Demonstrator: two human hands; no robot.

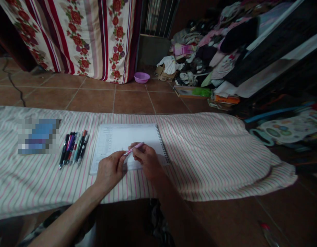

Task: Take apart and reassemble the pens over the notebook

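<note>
Over spiral notebook (134, 134), 1 slim pink pen (130, 150) in the pinch of left hand (110, 167) and right hand (148, 159)

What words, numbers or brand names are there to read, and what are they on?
None can be read.
Notebook: small printing along the top and left, too tiny and blurred.
Pink pen: no readable lettering.
Row of pens: any lettering is too small.
Blue thing: pixelated, unreadable.

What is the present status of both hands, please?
Left hand, right hand: both holding pink pen. Pen above spiral notebook. Other pens left of notebook.
</note>
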